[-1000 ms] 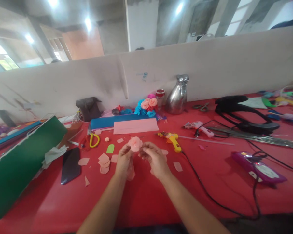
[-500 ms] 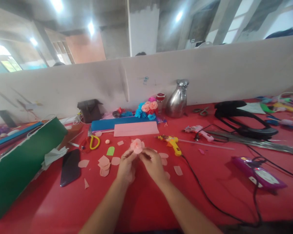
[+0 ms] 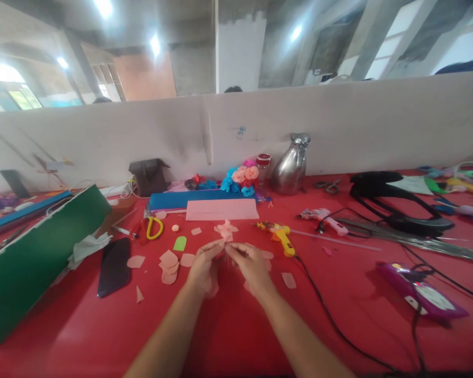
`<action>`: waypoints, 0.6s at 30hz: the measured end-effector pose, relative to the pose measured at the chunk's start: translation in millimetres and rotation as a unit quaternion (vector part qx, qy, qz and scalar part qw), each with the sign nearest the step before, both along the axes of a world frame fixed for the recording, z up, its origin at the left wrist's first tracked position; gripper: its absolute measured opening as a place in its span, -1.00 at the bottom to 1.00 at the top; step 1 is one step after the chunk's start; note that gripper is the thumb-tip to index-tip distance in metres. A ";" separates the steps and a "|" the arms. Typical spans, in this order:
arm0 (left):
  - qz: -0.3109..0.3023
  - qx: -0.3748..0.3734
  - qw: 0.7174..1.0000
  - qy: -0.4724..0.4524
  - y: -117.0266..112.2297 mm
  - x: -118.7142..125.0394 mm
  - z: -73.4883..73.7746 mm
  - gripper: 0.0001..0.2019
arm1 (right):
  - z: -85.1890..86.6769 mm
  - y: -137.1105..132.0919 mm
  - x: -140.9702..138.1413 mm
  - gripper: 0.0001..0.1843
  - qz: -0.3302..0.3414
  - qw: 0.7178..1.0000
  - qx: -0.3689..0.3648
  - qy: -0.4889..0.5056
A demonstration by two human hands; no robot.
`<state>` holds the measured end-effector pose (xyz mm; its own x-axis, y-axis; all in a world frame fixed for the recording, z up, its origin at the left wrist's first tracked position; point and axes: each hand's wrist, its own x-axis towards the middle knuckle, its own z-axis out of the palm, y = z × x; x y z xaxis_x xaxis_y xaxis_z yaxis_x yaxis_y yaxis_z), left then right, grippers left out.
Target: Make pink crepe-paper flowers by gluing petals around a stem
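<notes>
Between my hands is a peach paper flower (image 3: pixel 226 231), its petals pointing away from me. My left hand (image 3: pixel 205 266) pinches its base from the left. Meeting it there, the fingertips of my right hand (image 3: pixel 250 265) are pressed together on the same base. A thin strand shows below the fingers. Loose peach paper petals (image 3: pixel 168 266) lie in a small pile left of my hands, with a green petal-shaped piece (image 3: pixel 180 243) near them. More petals (image 3: pixel 288 280) lie on the right, some partly covered by my right hand.
A yellow glue gun (image 3: pixel 281 239) with a trailing cord lies to the right, a pink glue gun (image 3: pixel 327 218) beyond it. Scissors (image 3: pixel 154 228), a phone (image 3: pixel 114 266) and a green board (image 3: pixel 43 262) are on the left. A metal jug (image 3: pixel 290 168) and finished flowers (image 3: pixel 244 178) stand behind.
The flower has tipped away from me, so its base and the petals' undersides now face me. Both hands' fingertips have come together on the base. The whole view has shifted slightly.
</notes>
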<state>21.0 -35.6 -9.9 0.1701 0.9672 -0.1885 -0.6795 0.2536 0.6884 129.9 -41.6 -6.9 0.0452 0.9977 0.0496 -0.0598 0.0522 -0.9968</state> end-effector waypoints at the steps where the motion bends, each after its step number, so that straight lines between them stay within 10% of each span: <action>1: 0.000 -0.002 1.000 -0.004 -0.1 0.0 0.7 -0.83 | 0.8 -0.6 0.0 -0.79 0.003 1.000 -0.001 -0.004; 18: -0.006 0.001 1.000 0.008 1.0 -1.8 1.7 -0.88 | -0.7 -0.6 -0.7 -0.69 0.038 0.999 -0.035 -0.001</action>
<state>19.2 -34.6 -8.3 0.1791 0.9653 -0.1899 -0.6657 0.2610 0.6991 129.2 -42.2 -7.6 -0.0299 0.9993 -0.0207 -0.0591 -0.0224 -0.9980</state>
